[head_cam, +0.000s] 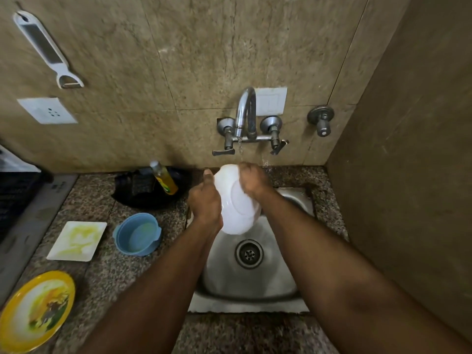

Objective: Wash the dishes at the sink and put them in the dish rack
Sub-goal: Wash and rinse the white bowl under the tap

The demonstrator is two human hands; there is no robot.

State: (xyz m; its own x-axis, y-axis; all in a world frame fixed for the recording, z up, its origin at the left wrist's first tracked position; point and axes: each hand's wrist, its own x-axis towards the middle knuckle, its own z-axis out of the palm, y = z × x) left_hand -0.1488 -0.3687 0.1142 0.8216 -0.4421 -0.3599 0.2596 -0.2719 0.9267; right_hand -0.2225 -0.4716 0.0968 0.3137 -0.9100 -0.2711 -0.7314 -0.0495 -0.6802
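A white plate (236, 208) is held tilted on edge over the steel sink (258, 282), its underside facing me. My left hand (204, 200) grips its left rim. My right hand (251, 178) is closed against its upper back, right under a thin stream of water from the tap (245, 111). On the counter to the left lie a soiled white square plate (76, 241), a blue bowl (138, 233) and a yellow-rimmed round plate (35, 310) with food traces.
A yellow dish-soap bottle (164, 181) leans in a black tray (150, 190) behind the blue bowl. A dark rack-like thing (15, 198) sits at the far left edge. A side wall (408, 175) stands close on the right. A peeler (48, 51) hangs on the wall.
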